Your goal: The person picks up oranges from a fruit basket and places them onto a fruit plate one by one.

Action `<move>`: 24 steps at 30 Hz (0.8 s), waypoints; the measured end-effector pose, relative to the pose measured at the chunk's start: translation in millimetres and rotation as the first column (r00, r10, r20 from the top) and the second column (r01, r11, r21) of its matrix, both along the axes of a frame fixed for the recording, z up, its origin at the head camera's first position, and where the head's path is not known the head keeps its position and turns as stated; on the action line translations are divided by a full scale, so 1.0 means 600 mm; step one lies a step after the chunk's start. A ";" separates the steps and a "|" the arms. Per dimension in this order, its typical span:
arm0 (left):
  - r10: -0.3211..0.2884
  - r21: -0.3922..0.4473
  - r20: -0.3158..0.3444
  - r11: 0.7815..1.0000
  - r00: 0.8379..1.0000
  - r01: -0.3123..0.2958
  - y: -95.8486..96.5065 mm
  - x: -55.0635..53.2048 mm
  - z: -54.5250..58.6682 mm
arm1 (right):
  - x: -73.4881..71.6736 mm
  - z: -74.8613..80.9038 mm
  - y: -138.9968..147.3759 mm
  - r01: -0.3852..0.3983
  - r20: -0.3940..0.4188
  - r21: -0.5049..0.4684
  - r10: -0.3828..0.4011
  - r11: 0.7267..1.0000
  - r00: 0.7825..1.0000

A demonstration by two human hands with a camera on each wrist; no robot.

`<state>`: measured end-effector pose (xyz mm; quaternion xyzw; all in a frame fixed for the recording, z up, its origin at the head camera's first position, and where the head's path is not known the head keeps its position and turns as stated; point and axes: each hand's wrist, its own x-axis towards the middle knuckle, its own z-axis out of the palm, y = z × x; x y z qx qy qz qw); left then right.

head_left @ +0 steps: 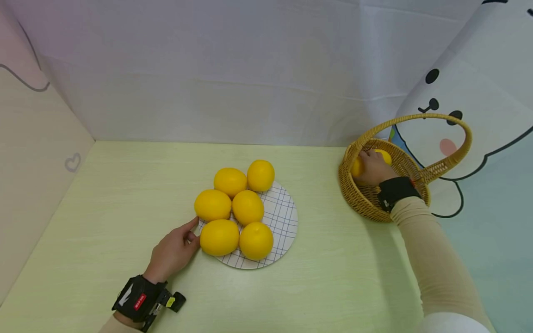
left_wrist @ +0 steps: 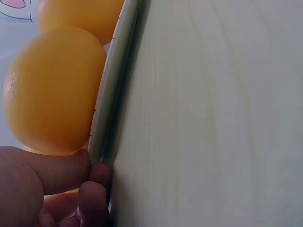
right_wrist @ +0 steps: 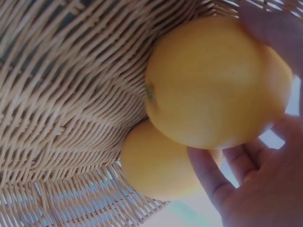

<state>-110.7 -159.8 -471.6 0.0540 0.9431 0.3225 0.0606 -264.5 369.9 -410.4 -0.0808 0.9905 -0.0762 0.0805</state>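
Note:
My left hand [head_left: 176,249] is at the left edge of a round white plate [head_left: 285,219] with a blue grid pattern. In the left wrist view, its thumb and fingertips pinch the plate's rim [left_wrist: 106,104], beside a yellow citrus fruit [left_wrist: 57,90]. Several such fruits [head_left: 248,207] sit on the plate, mostly over its left half. My right hand [head_left: 374,169] reaches down into a wicker basket [head_left: 362,200] with a tall handle. There it grips a yellow citrus fruit [right_wrist: 218,82], thumb on one side and fingers on the other. A second fruit [right_wrist: 161,163] lies against it in the basket.
The basket's arched handle [head_left: 466,136] leans out to the right, past my right wrist. A pale wood-grain table [head_left: 316,286] spreads under everything. White cloth [head_left: 233,69] hangs along the back, and cartoon-printed panels [head_left: 495,115] stand at both sides.

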 end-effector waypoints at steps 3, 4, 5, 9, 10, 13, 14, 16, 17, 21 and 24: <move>0.000 -0.003 0.003 1.000 1.000 0.000 -0.001 -0.001 0.005 | 0.002 0.002 -0.001 -0.002 0.022 0.009 0.002 1.000 1.000; 0.000 -0.003 0.002 1.000 1.000 0.000 -0.001 -0.001 0.007 | 0.001 0.002 -0.001 -0.001 0.030 0.003 0.001 1.000 1.000; -0.001 -0.004 0.002 1.000 1.000 0.001 -0.001 -0.002 0.008 | 0.000 0.001 -0.001 -0.004 0.038 -0.007 0.004 1.000 0.999; -0.002 -0.008 0.003 1.000 1.000 0.002 -0.003 -0.004 0.013 | -0.007 -0.001 0.002 -0.010 0.073 -0.057 0.014 0.998 0.997; -0.003 -0.009 0.003 1.000 1.000 0.003 -0.003 -0.006 0.014 | -0.009 -0.002 0.003 -0.013 0.081 -0.074 0.019 0.997 0.997; -0.006 -0.009 0.005 1.000 1.000 0.006 -0.005 -0.010 0.015 | -0.012 -0.002 0.004 -0.022 0.099 -0.125 0.035 0.992 0.995; -0.007 -0.008 0.006 1.000 1.000 0.007 -0.005 -0.012 0.016 | -0.012 -0.002 0.003 -0.028 0.103 -0.138 0.042 0.990 0.994; -0.009 -0.007 0.008 1.000 1.000 0.009 -0.006 -0.014 0.017 | -0.012 -0.001 0.002 -0.045 0.099 -0.152 0.060 0.987 0.993; -0.011 -0.007 0.010 1.000 1.000 0.011 -0.006 -0.016 0.018 | -0.011 0.000 0.002 -0.050 0.096 -0.151 0.065 0.987 0.993; -0.016 -0.008 0.009 1.000 1.000 0.016 -0.008 -0.022 0.020 | -0.009 0.004 -0.001 -0.063 0.076 -0.130 0.073 0.990 0.994; -0.021 -0.013 0.001 1.000 1.000 0.021 -0.010 -0.026 0.021 | -0.008 0.009 -0.003 -0.058 0.078 -0.123 0.067 0.991 0.995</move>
